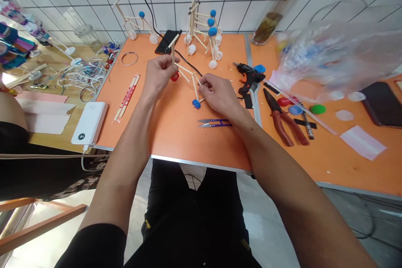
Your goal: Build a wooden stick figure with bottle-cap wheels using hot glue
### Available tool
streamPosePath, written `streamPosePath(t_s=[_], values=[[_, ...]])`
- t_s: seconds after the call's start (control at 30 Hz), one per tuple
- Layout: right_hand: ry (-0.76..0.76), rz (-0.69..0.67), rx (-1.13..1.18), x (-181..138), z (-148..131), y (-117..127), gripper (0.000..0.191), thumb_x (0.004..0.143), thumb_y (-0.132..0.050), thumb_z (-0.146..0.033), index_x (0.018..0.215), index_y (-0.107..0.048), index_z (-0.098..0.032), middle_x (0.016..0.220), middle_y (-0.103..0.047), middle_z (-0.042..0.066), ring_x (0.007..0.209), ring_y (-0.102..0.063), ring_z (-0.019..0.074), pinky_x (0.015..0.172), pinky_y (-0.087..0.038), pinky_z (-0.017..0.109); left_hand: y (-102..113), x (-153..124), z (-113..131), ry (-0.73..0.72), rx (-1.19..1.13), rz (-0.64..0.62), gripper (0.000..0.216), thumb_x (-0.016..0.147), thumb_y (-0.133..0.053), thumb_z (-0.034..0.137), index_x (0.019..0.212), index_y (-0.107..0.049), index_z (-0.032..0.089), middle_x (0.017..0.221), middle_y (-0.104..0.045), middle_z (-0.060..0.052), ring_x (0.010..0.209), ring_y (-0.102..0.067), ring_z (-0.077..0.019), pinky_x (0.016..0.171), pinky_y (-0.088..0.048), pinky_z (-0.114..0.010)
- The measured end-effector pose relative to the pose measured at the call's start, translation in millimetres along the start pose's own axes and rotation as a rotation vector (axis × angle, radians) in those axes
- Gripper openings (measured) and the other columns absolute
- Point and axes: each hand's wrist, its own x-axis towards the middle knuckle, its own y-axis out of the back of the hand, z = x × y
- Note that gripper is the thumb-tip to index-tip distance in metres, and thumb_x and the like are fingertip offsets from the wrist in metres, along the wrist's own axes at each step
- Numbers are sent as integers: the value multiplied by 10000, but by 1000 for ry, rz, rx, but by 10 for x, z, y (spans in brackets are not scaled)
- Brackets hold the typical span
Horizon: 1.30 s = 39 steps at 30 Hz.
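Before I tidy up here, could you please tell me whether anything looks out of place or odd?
The wires left of the orange table look untidy, in a loose tangle. The snips lie with blades apart, partly hidden by the right forearm, perhaps awkwardly. I see nothing plainly broken.

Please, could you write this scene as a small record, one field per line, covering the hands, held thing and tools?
left hand: pinching stick model near its upright stick
right hand: holding the model's other side
model parts: red piece, blue piece
surface: orange table
tools: snips, glue gun, red-handled pliers
behind: other stick models
left side: white power bank
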Motion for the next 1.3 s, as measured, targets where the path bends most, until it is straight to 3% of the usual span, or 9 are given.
streamPosePath(t_s=[0.4,0.57,0.93,1.13,1.3], values=[[22,-44,-4,-23,-17,38,300,1085,-574,-218,1243,-825,-263,1156,-917,85,1091,-831,345,943,-587,456,-40,4,-52,-11,13,-26,262,862,-782,-35,921,-811,219,637,-671,49,580,-678,-127,604,-569,-240],[31,-28,20,-31,-15,25,246,1056,-615,-218,1158,-833,-263,1083,-893,81,1041,-831,334,947,-620,464,-56,-40,-8,-4,7,-32,277,851,-773,-43,905,-817,225,630,-666,45,579,-678,-143,609,-583,-265],[32,6,21,-25,-52,45,279,1049,-619,-173,1176,-856,-245,1068,-887,89,1042,-832,338,962,-587,450,-91,-79,-28,64,6,-98,258,825,-788,-56,877,-801,196,633,-692,14,534,-669,-153,554,-547,-270],[32,93,-54,-20,-70,36,255,1024,-627,-189,1067,-870,-254,1149,-913,102,1193,-774,370,1050,-571,483,-108,-107,-33,53,14,-134,243,842,-747,-27,858,-788,212,621,-687,21,510,-640,-146,516,-532,-257],[17,92,-31,-17,-69,39,303,1031,-611,-206,1163,-880,-251,1164,-914,94,1082,-794,338,978,-566,451,-131,-128,-3,58,30,-113,225,849,-804,-11,869,-785,212,642,-674,24,518,-656,-142,526,-554,-252]])
